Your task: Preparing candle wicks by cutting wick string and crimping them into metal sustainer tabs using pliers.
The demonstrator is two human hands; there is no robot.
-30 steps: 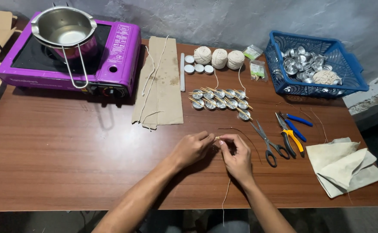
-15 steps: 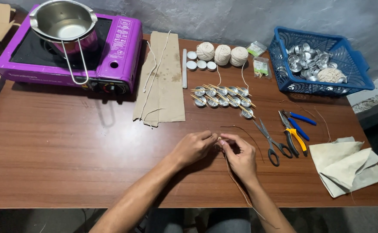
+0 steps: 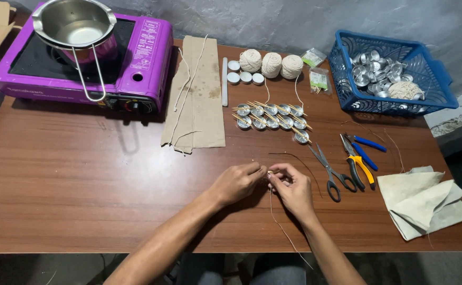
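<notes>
Waxed wick string (image 3: 279, 224), thin, limp & v. light: my left hand (image 3: 237, 182) + right hand (image 3: 293, 191) both pinch its top end, fingertips touching; best gripped close to tip.

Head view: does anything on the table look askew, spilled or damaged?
Nothing is spilled or visibly broken. One small metal cup sits alone below the two neat rows of cups, and the brown cardboard sheet is stained and creased.
</notes>
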